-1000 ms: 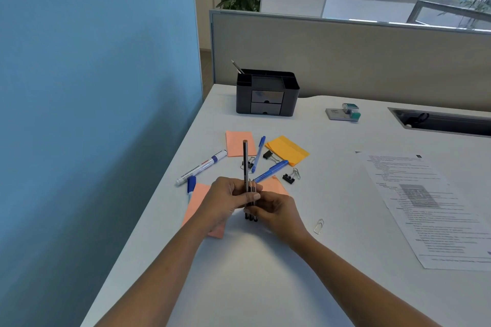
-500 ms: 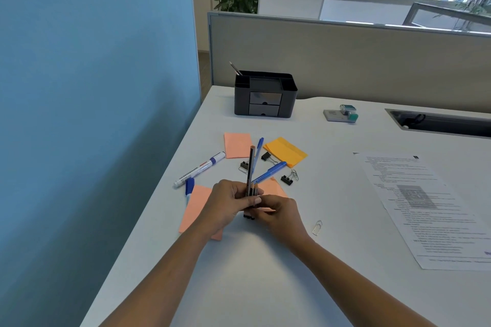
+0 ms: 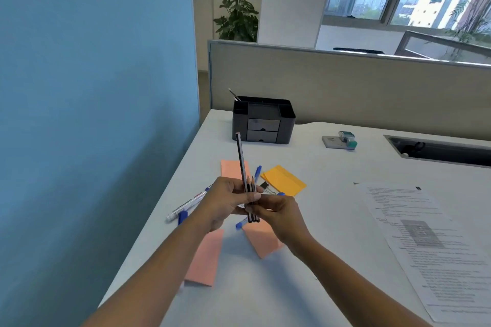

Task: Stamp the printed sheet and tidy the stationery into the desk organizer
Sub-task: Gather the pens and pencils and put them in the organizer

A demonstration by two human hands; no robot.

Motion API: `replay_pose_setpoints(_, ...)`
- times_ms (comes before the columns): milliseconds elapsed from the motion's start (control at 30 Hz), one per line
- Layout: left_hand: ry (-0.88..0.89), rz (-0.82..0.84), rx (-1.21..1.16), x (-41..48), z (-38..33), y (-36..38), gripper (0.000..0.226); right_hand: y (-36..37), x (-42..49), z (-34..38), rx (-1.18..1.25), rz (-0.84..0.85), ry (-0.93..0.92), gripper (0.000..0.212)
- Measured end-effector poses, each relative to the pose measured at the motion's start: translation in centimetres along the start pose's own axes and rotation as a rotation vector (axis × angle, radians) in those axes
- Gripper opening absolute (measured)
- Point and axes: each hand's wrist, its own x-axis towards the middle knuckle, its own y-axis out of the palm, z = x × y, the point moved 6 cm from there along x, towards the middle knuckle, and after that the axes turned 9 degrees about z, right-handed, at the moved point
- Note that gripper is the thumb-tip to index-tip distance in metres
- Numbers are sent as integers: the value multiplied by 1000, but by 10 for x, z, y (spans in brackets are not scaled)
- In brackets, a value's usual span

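Observation:
My left hand and my right hand together grip a small bundle of dark pencils held upright above the desk; one pencil sticks up well above the others. The black desk organizer with two drawers stands at the back of the desk, one pencil in its left corner slot. The printed sheet lies flat at the right. A stamp with a teal body rests on its pad right of the organizer.
Pink sticky notes, an orange pad, a white marker, blue pens and binder clips lie scattered under and around my hands. A blue partition runs along the left edge; a cable slot is at the right.
Both hands have lifted the pencil bundle higher off the desk. The view has tilted up a little. Everything on the desk lies as before.

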Motion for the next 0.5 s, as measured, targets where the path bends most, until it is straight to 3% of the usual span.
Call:
replay_pose_setpoints(400,128,-101,102,101,-75,-56,20,-56,125,53,-132,-30,-92,22)
replay_pose_setpoints(500,183,-280,147,130,-80,-84,16,-80,165,60,-169,-96,-87,24)
